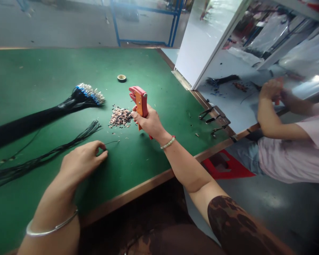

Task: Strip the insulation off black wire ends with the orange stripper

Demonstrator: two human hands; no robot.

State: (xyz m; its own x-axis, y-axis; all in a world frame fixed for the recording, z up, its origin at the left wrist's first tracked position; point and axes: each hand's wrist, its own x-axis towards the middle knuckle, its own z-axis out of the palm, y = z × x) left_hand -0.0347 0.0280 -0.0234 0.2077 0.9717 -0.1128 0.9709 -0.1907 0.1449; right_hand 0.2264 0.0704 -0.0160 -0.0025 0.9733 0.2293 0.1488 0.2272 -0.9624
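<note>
My right hand (150, 122) is wrapped round the handles of a red and orange wire stripper (140, 101), its jaws pointing up and left above the green table. Between the thumb and forefinger of my left hand (82, 159) is a thin black wire (112, 142), its end sticking out to the right. Just behind that hand lies a loose bundle of black wires (69, 143). A thicker black cable bundle (42, 117) with silver and blue ends rests farther back. Beside the stripper is a heap of short copper and black scraps (120, 117).
A roll of tape (121, 78) sits at the back of the green table (55, 67). Metal clamps (214, 118) line its right edge, near a white upright panel (204, 39). On the right, a co-worker (289, 141) in a pink top works at the adjoining table.
</note>
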